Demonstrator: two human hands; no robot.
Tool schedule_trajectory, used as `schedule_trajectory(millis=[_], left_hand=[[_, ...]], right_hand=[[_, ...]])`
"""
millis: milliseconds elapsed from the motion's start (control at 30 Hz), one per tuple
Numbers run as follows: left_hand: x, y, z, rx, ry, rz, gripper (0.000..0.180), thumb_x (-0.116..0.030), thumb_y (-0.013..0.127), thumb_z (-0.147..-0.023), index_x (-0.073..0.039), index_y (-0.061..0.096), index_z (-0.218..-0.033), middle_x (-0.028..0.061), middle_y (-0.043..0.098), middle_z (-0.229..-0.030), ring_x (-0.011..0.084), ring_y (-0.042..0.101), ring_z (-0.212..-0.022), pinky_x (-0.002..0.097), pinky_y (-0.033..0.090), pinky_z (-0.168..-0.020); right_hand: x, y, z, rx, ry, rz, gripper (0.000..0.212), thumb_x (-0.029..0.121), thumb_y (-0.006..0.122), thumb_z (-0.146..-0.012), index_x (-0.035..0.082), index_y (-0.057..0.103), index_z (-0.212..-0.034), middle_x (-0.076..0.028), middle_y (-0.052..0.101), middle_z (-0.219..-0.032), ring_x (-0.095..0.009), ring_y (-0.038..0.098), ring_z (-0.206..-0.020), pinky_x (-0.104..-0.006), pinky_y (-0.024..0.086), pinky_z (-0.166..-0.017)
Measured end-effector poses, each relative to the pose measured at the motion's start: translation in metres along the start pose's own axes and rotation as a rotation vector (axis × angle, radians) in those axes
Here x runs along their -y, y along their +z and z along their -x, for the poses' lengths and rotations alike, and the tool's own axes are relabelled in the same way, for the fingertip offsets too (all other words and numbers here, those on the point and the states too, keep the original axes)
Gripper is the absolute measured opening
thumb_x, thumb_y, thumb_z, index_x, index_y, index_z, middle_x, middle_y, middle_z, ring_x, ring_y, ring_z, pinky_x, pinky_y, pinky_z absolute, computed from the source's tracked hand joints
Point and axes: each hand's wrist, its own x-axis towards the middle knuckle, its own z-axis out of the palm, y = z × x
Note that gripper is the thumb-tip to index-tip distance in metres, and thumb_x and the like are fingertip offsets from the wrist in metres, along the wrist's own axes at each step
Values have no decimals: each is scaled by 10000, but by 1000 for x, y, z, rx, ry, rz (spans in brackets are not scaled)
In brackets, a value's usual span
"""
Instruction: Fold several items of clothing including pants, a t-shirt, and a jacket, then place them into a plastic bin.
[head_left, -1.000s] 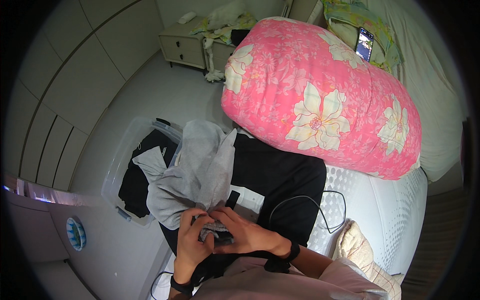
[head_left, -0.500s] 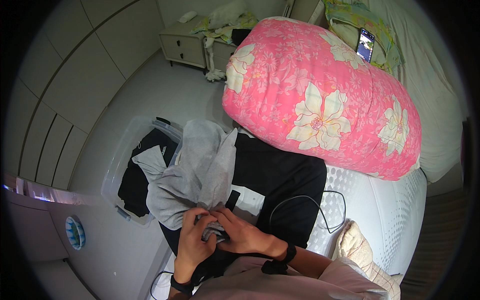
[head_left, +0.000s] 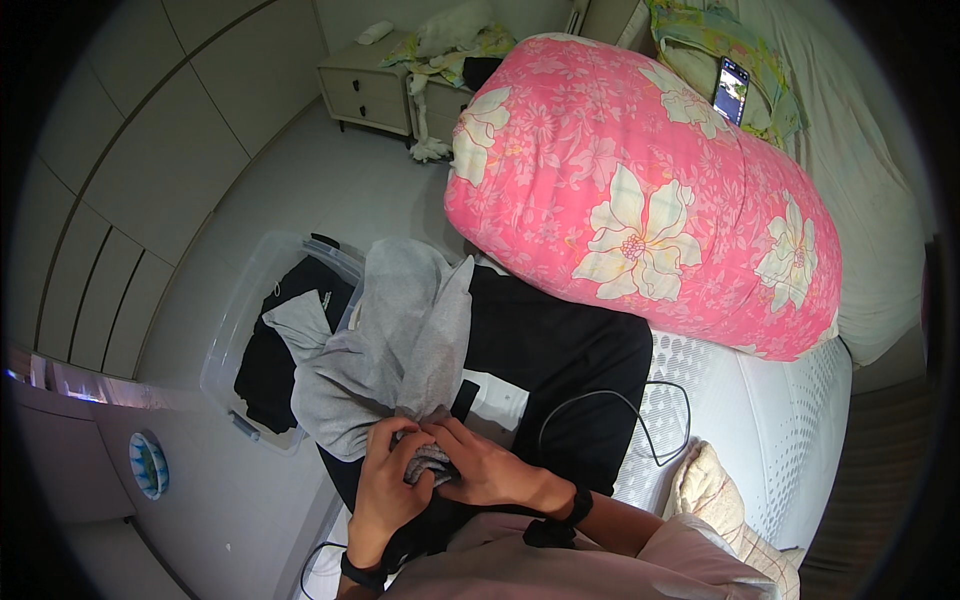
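A light grey garment [head_left: 380, 345] of sweatshirt-like cloth lies bunched in front of me, its far part draped by a clear plastic bin. Both hands meet at its near end. With bent fingers, my left hand [head_left: 388, 480] grips the gathered cloth from the left. My right hand [head_left: 485, 465] pinches the same bunch from the right, its fingertips close to the left ones. Between them a darker grey fold shows; the exact hold of the fingertips is partly hidden. Under the garment spreads black cloth [head_left: 570, 350] with a white patch [head_left: 495, 405].
The clear bin [head_left: 222, 350] on the floor holds black clothes [head_left: 270, 370]. A pink flowered bundle [head_left: 640, 190] fills the far side of the bed [head_left: 780, 420], with a phone [head_left: 731, 92] behind it. A black cable [head_left: 615, 392] loops at right. A nightstand [head_left: 365, 95] stands at the back.
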Motion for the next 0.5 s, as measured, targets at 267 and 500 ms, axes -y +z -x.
schedule_trajectory(millis=[267, 500], left_hand=[[1, 1, 1, 10, -14, 5, 365, 33, 620, -611, -8, 625, -974, 157, 520, -1088, 360, 536, -1011, 406, 461, -875], [0, 1, 2, 2, -21, 14, 372, 37, 628, -606, -13, 627, -974, 156, 523, -1094, 357, 538, -1013, 402, 458, -881]], right_hand=[[-1, 1, 0, -11, -23, 7, 761, 106, 729, -682, -12, 368, -1342, -215, 437, -1231, -425, 519, -1103, -423, 468, -929], [-3, 3, 1, 0, -5, -1, 781, 103, 735, -673, 0, 362, -1352, -213, 436, -1238, -419, 515, -1110, -424, 469, -923]])
